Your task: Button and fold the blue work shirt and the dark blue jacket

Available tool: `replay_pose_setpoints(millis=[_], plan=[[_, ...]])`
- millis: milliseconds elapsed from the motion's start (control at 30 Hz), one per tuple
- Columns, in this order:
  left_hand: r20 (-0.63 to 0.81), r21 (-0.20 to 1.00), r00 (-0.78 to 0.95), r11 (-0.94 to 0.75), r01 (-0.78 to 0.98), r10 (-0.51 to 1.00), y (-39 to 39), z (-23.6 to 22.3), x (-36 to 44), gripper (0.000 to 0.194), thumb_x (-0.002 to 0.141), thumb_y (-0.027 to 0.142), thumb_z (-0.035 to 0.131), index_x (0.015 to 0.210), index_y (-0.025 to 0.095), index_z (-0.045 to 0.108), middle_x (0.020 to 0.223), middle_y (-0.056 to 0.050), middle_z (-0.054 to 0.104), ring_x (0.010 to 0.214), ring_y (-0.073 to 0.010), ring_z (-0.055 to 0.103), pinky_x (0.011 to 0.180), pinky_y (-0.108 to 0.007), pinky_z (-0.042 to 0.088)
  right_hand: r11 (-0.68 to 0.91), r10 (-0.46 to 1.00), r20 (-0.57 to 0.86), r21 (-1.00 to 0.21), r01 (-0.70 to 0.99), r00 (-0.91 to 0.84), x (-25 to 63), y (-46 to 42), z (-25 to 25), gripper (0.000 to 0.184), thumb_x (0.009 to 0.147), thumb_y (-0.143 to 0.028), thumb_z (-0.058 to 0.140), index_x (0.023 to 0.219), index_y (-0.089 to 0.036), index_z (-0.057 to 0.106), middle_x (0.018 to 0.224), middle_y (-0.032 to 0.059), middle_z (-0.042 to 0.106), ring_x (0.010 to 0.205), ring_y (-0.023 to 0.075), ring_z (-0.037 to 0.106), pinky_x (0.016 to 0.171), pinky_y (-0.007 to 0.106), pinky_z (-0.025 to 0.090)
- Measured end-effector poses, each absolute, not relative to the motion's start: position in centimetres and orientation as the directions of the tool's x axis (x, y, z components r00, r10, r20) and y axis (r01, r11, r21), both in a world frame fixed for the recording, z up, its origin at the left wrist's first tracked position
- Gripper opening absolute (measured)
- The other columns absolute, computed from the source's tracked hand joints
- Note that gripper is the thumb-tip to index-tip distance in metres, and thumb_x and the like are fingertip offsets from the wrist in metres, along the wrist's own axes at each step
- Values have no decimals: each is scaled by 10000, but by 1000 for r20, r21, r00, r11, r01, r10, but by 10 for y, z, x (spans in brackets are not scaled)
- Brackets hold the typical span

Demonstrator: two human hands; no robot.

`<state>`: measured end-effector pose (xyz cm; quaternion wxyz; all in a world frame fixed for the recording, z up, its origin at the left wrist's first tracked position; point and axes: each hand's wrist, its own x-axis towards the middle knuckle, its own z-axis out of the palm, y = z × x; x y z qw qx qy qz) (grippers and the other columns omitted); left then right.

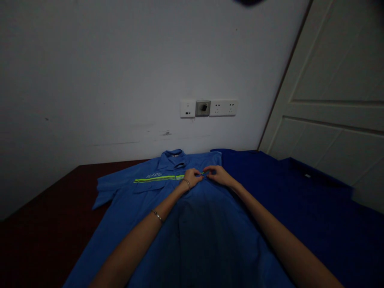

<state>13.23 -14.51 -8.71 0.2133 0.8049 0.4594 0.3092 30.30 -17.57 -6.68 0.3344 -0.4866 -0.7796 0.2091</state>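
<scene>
A light blue short-sleeved work shirt (132, 212) lies spread out, front side up, its collar towards the wall. A yellow-green and grey reflective stripe (156, 179) crosses its chest, with pale lettering above it on the left. My left hand (193, 177) pinches the shirt's chest cloth at the stripe. Just to its right, my right hand (218, 175) pinches the same cloth near the stripe's right part, fingertips close to those of the left. The exact bit of cloth between the fingers is partly hidden by them.
A darker blue cloth (270, 188) lies to the right, partly beside the shirt. Beneath is a dark red surface (60, 204). The wall behind carries sockets (223, 108) and a switch plate (203, 108). A white panelled door (333, 80) stands at the right.
</scene>
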Motion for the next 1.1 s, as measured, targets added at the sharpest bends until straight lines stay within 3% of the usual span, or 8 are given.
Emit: replay_pose_setpoints(millis=[267,567,900,1100], plan=[[289,596,439,-519,613,851,-144,-86,130,215,642,224,645,828,129,695,851,-41,675,793,-154,590,740,-228,434,472,881,330,-580,664,-339,289,-179,-71,321,672,-86,525,957,-162,651,897,41,665,749,140,575,737,259,429],[101,710,602,-481,514,792,-127,-82,114,286,600,214,635,857,101,690,787,-16,678,737,-137,583,702,-212,439,535,840,390,-468,704,-379,289,-183,-74,238,722,-147,546,943,-150,635,875,56,638,778,148,563,715,251,418],[96,743,636,-480,467,766,-120,-84,111,309,584,221,645,857,81,685,781,-22,668,749,-150,572,714,-228,432,551,806,411,-260,793,-425,282,-194,-68,221,756,-160,536,965,-151,606,950,78,590,930,177,517,809,278,389],[72,763,643,-457,457,763,-124,-81,112,307,588,210,648,872,100,682,806,-12,671,781,-150,576,735,-227,430,532,819,392,-242,812,-419,281,-195,-65,223,738,-157,547,950,-139,616,904,78,595,895,176,523,796,263,381]])
